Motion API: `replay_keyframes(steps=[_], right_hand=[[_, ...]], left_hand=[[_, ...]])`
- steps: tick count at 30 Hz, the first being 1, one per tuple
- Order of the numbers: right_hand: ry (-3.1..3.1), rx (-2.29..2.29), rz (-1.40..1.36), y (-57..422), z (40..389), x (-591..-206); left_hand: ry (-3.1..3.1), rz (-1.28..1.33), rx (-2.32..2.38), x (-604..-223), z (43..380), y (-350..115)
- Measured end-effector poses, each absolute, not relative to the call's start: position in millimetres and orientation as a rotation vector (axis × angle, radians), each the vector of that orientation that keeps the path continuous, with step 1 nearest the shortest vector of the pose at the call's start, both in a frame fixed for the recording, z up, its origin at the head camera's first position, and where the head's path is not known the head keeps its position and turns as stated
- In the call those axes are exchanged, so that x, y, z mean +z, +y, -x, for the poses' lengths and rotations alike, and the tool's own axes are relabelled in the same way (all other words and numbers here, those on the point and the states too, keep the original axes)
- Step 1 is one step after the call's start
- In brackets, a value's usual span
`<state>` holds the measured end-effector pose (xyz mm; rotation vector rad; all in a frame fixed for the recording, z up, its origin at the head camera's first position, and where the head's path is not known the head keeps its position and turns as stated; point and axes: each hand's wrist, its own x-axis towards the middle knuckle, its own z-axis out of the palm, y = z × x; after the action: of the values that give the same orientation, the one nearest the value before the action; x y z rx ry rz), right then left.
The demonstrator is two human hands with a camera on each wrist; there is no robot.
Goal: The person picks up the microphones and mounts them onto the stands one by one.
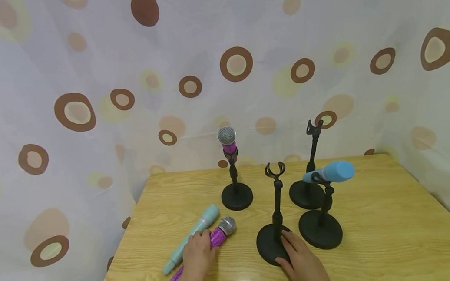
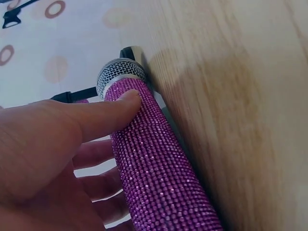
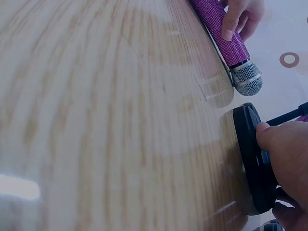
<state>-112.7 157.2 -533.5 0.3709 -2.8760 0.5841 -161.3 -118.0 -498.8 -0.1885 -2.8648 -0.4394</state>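
Observation:
My left hand (image 1: 197,258) grips a purple rhinestone-covered microphone (image 2: 154,159) with a silver mesh head, its thumb across the body near the head. The microphone lies on the wooden table, beside a pale teal microphone (image 1: 194,235). With my right hand (image 1: 305,263) I hold the round black base (image 3: 251,159) of a desk microphone stand (image 1: 277,204) by its near edge. An open clip tops that stand, with no microphone in it. Some right fingers are hidden behind the base in the right wrist view.
Behind, a stand (image 1: 233,174) carries another purple microphone (image 1: 229,149). To the right, a blue microphone (image 1: 334,172) lies in the clip of a stand (image 1: 320,229). Close behind it stands another stand (image 1: 313,149) with an unfilled clip. A patterned curtain (image 1: 207,111) surrounds the table (image 1: 404,232).

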Motion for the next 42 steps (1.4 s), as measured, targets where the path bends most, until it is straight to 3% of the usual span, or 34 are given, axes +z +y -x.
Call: replay_keyframes(steps=[24, 42], right_hand=[[-2.880, 0.582, -0.354, 159, 113, -538], [-2.826, 0.553, -0.378, 159, 113, -540]], left_hand=[[-2.797, 0.315, -0.669, -501, 162, -110], [-2.656, 0.345, -1.282, -427, 182, -71]])
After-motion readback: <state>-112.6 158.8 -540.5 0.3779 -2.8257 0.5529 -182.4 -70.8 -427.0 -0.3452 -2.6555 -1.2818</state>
